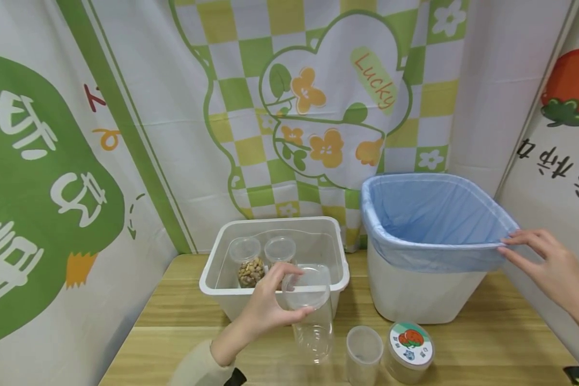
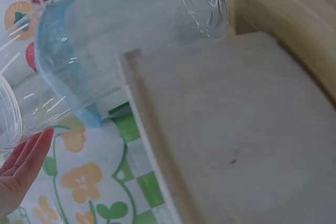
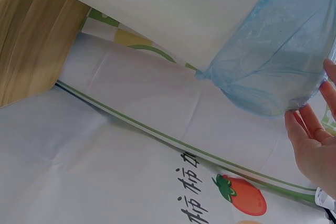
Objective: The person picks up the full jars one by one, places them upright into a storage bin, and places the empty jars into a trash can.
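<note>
My left hand [image 1: 270, 305] grips a tall clear plastic jar [image 1: 314, 332] near its top, thumb on one side and fingers on the other. The jar is held tilted, in front of the white basin [image 1: 270, 225]; nothing shows inside it. In the left wrist view the jar [image 2: 152, 19] stretches across the top, with the fingers [image 2: 31, 161] at its end. My right hand [image 1: 552, 268] pinches the blue bag [image 1: 444, 257] at the right front corner of the white bin's rim. The right wrist view shows fingertips [image 3: 294, 121] at the bag's edge [image 3: 262, 72].
Inside the basin stand two clear jars, one holding brown nuts [image 1: 251, 272]. A small translucent cup [image 1: 364, 354] and a round container with a persimmon-printed lid [image 1: 410, 346] stand on the wooden table [image 1: 149, 332] before the white bin [image 1: 415, 295]. Printed cloth [image 1: 241, 53] hangs behind.
</note>
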The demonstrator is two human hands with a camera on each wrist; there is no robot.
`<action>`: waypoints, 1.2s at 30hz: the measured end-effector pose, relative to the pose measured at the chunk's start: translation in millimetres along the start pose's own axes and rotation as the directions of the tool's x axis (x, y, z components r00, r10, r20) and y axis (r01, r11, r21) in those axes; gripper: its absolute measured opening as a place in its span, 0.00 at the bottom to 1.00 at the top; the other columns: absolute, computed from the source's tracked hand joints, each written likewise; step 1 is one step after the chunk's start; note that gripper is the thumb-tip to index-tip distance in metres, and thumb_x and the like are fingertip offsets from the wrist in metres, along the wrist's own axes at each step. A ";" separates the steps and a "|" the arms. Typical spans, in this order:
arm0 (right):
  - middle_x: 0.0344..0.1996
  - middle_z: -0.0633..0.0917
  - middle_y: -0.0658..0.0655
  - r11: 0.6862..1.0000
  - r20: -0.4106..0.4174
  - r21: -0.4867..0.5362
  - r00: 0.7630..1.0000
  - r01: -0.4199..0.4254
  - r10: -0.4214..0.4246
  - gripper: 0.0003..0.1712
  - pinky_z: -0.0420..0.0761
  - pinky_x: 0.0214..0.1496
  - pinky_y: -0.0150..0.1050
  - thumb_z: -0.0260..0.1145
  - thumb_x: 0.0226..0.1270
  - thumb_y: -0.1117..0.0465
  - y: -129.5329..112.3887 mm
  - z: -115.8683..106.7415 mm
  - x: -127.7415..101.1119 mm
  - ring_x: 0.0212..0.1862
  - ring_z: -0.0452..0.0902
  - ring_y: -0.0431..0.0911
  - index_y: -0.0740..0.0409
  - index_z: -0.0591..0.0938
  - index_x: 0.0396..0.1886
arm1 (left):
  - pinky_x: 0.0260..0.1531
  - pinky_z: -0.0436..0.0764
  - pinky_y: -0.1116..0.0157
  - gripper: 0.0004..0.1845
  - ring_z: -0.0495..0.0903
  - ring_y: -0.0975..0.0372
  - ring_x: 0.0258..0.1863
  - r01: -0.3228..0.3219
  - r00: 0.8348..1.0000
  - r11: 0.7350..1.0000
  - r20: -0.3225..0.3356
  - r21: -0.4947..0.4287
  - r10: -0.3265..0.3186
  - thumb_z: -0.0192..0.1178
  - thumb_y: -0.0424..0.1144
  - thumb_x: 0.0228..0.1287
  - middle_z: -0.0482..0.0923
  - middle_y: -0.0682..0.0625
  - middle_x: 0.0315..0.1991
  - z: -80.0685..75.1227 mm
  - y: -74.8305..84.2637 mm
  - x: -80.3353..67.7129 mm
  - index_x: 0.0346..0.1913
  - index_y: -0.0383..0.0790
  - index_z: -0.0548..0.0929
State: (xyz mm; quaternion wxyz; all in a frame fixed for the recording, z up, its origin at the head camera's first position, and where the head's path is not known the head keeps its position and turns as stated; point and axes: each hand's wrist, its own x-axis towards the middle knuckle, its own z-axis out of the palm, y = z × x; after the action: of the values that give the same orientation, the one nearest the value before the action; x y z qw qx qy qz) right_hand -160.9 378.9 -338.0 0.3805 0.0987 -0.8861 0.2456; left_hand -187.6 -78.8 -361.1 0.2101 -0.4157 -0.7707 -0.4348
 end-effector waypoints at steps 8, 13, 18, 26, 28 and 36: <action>0.38 0.63 0.24 1.000 -0.005 0.010 1.000 -0.006 0.006 0.08 0.51 0.45 0.10 0.67 0.50 0.67 -1.9 0.2 0.2 0.44 0.54 0.15 0.66 0.79 0.30 | 0.27 0.75 0.69 0.27 0.72 0.60 0.36 0.021 0.999 0.998 0.038 0.052 -0.023 0.68 0.43 0.38 0.73 0.48 0.41 -19.6 10.0 36.0 0.44 0.36 0.72; 0.38 0.63 0.23 1.000 0.004 0.009 1.000 -0.020 0.020 0.09 0.50 0.45 0.10 0.68 0.49 0.67 -2.2 0.7 0.1 0.44 0.53 0.15 0.65 0.79 0.31 | 0.29 0.75 0.66 0.26 0.73 0.60 0.38 0.059 0.997 0.998 0.040 0.024 -0.060 0.68 0.41 0.40 0.73 0.48 0.41 -27.1 13.9 57.8 0.45 0.37 0.73; 0.38 0.63 0.24 0.999 0.012 0.022 0.999 -0.030 0.030 0.09 0.51 0.46 0.10 0.67 0.50 0.66 -1.6 0.8 -0.6 0.44 0.54 0.15 0.66 0.79 0.31 | 0.30 0.76 0.66 0.24 0.73 0.59 0.41 0.138 0.990 0.990 0.037 -0.022 -0.138 0.68 0.39 0.43 0.74 0.47 0.44 -34.3 18.6 82.5 0.45 0.37 0.73; 0.37 0.66 0.25 0.998 -0.016 0.057 1.000 -0.006 0.006 0.08 0.53 0.45 0.08 0.67 0.49 0.70 -1.9 0.0 0.3 0.44 0.57 0.17 0.66 0.78 0.30 | 0.32 0.76 0.66 0.23 0.74 0.59 0.35 0.233 0.971 0.972 0.063 -0.023 -0.232 0.67 0.43 0.46 0.75 0.47 0.43 -43.4 23.6 123.7 0.46 0.39 0.73; 0.37 0.66 0.26 0.998 -0.015 0.062 1.000 -0.010 0.011 0.08 0.53 0.45 0.08 0.67 0.49 0.70 -2.0 -0.2 0.4 0.44 0.57 0.17 0.66 0.78 0.30 | 0.36 0.74 0.64 0.23 0.73 0.60 0.37 0.243 0.967 0.970 0.068 0.015 -0.244 0.66 0.45 0.46 0.75 0.48 0.43 -46.1 25.5 134.1 0.46 0.41 0.74; 0.37 0.66 0.26 0.997 -0.005 0.071 0.999 -0.032 0.033 0.08 0.54 0.45 0.08 0.67 0.49 0.70 -2.6 -0.9 0.9 0.44 0.58 0.17 0.66 0.78 0.30 | 0.34 0.72 0.66 0.23 0.73 0.60 0.34 0.272 0.951 0.961 0.137 0.055 -0.277 0.63 0.51 0.49 0.74 0.51 0.48 -52.4 32.6 174.5 0.47 0.44 0.73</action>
State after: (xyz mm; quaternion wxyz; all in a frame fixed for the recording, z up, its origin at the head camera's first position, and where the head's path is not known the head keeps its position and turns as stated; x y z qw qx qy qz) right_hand -160.0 377.1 -335.9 0.3754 0.0970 -0.8772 0.2832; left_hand -261.5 -34.1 -197.4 0.0990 -0.3309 -0.8417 -0.4150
